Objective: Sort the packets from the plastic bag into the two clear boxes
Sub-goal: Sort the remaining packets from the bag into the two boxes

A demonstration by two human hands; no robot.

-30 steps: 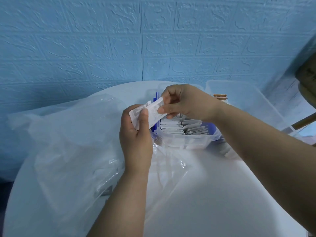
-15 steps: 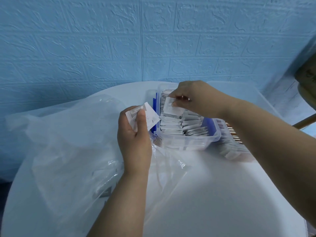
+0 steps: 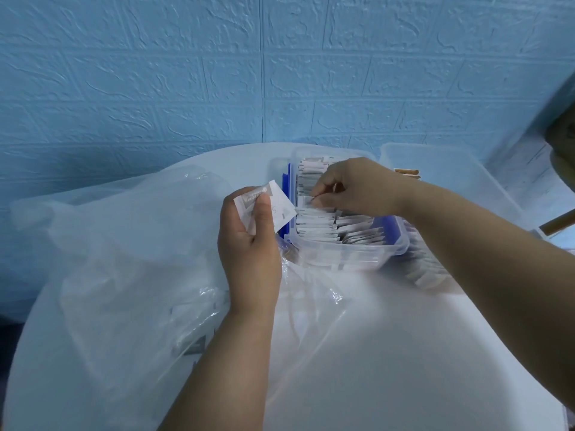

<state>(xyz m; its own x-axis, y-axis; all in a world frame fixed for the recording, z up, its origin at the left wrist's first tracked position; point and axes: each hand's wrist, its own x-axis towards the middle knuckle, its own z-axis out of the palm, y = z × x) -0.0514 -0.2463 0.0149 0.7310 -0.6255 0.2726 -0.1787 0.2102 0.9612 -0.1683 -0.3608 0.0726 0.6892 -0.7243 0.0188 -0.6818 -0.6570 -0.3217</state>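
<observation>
**Single packet** [image 3: 306,201]: white, flat; pinched at one edge between thumb and forefinger of right hand [image 3: 357,186], grip clamped on it; held low over the left row inside the near clear box [image 3: 351,255], apparently to be slotted on edge among the filed packets [image 3: 314,222]; judged mid-placement, not yet let go.

**Held packets** [image 3: 275,206]: small sheaf, at least two, grey print on the uppermost; just left of the near clear box; grip of left hand [image 3: 249,253] clamped on the lower ends, thumb across the front; fanned upward, probably to keep the faces readable and the next one easy to draw off.

**Near clear box**: blue latch [image 3: 287,194] on its left side; mostly filled with packets standing in rows, likely for compact filing.

**Second clear box** [image 3: 466,169]: right of the near clear box, touching or only beside it, cannot tell; partly hidden by the right forearm; brownish packet ends at its far end, suggesting the other sort.

**Plastic bag** [image 3: 140,244]: left of and in front of the near clear box, crumpled, reaching to the box wall, likely for short reach; a few shapes dimly visible through the film, so sorting judged unfinished.

**Worktop** [image 3: 389,353]: white, round, beneath all listed.

**Blue wall** [image 3: 186,88]: behind the near clear box.
</observation>
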